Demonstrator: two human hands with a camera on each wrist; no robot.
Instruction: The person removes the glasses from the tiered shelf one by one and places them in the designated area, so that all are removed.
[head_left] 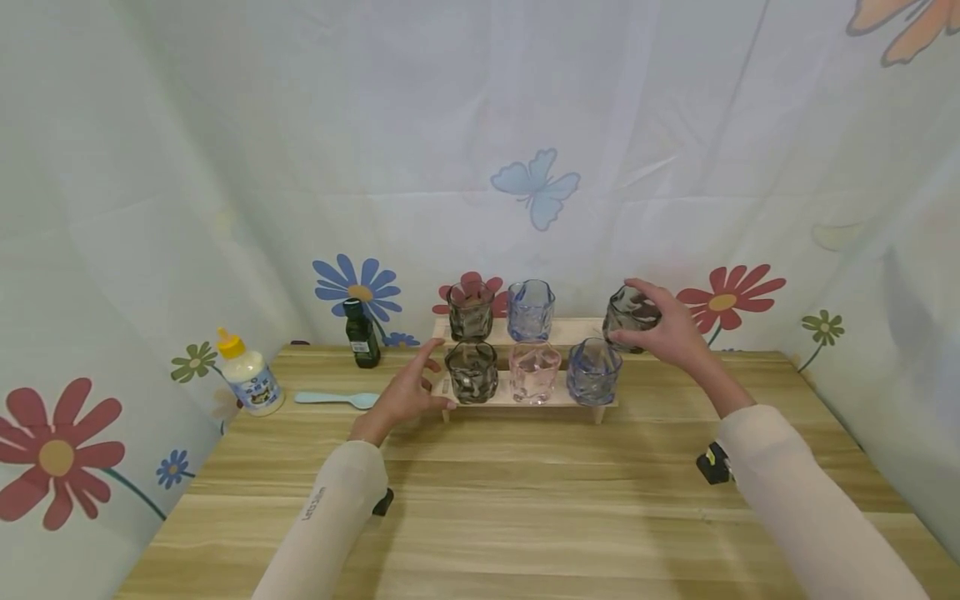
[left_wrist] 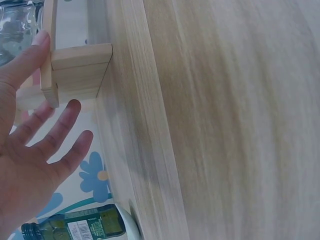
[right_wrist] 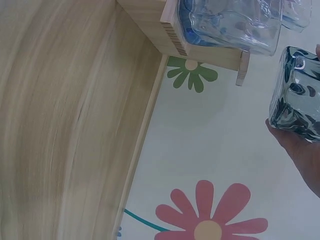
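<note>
A two-tier wooden rack [head_left: 573,331] holds several faceted glass tumblers. A grey tumbler [head_left: 470,312] and a blue one [head_left: 531,311] stand on the upper tier. Below them are a grey tumbler [head_left: 472,373], a pink one [head_left: 534,374] and a blue one [head_left: 594,372]. My right hand [head_left: 671,331] grips another dark grey tumbler [head_left: 628,315] between thumb and fingers, beside the upper tier's right end. At the rack's left end, my left hand [head_left: 405,390] holds it with the thumb on the front edge [left_wrist: 47,65]; the other fingers are spread.
Left of the rack, a dark green bottle [head_left: 363,337] stands at the table's back edge. A light blue spoon [head_left: 337,399] lies near a white bottle with a yellow cap [head_left: 253,379]. A flower-printed curtain [head_left: 645,217] hangs right behind the table [head_left: 525,508].
</note>
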